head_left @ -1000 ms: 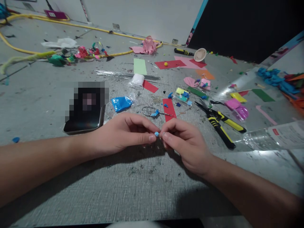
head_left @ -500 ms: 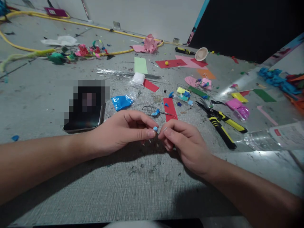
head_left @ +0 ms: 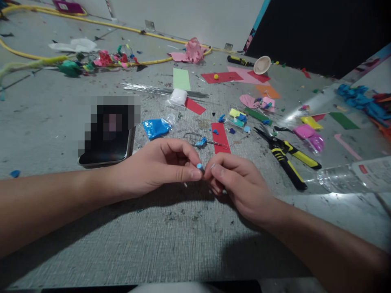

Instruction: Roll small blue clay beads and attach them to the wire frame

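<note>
Between the thumb and forefinger of my left hand [head_left: 171,165] is a small light blue lump of modelling clay [head_left: 199,166]. My right hand [head_left: 236,179] is closed in a pinch right beside it, the fingertips almost touching the lump. A tiny pale tip shows at the right thumb, too small to name. Just beyond the hands lie a bent wire piece [head_left: 192,139] with a blue clay bit [head_left: 201,142] on it and a red paper strip [head_left: 220,138]. A blue clay packet [head_left: 157,128] rests behind my left hand.
A phone [head_left: 106,138] lies left of my left hand. Pliers with black-yellow handles [head_left: 287,160] and a clear bottle [head_left: 354,175] are on the right. Farther back are a bundle of thin wires [head_left: 146,88], a white clay packet [head_left: 178,97] and a yellow cable [head_left: 116,26].
The view has shifted slightly, so the table things sit a little differently in frame. Both hands keep their pinch, and the blue lump appears slightly turned between the left fingertips.
</note>
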`<state>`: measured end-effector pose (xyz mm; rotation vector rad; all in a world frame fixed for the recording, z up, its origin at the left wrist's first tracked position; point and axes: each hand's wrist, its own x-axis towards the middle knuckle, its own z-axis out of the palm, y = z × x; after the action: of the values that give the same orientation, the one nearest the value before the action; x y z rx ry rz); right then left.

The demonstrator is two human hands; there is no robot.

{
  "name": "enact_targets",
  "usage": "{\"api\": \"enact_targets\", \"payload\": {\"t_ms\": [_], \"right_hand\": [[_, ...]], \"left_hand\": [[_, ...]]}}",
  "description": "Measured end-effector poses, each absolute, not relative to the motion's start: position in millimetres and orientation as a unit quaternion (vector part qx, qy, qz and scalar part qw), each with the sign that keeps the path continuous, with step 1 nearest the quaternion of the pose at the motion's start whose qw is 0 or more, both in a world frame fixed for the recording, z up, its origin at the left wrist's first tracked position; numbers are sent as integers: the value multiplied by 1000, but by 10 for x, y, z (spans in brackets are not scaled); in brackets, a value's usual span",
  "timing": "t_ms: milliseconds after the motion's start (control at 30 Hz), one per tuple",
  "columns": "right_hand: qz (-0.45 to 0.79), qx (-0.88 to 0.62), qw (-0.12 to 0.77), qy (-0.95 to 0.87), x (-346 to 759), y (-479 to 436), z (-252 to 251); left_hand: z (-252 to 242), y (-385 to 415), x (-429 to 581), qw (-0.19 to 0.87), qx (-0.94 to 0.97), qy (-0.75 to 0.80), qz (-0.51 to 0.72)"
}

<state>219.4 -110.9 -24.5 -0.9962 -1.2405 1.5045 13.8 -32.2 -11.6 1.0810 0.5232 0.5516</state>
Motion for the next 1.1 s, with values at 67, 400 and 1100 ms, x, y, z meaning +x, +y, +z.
{"api": "enact_targets", "payload": {"t_ms": [67,400,1100], "right_hand": [[601,-396,461,-519,2192,-1100,-239],[559,-396,497,-533,2174,-1113,-246],[574,-375,496,-533,2185,-1138,-267]], "left_hand": [[-116,-324,140,786,506,247,256],[-77,-335,147,766,528,268,250],[-94,-337,146,803,498,221,243]]}}
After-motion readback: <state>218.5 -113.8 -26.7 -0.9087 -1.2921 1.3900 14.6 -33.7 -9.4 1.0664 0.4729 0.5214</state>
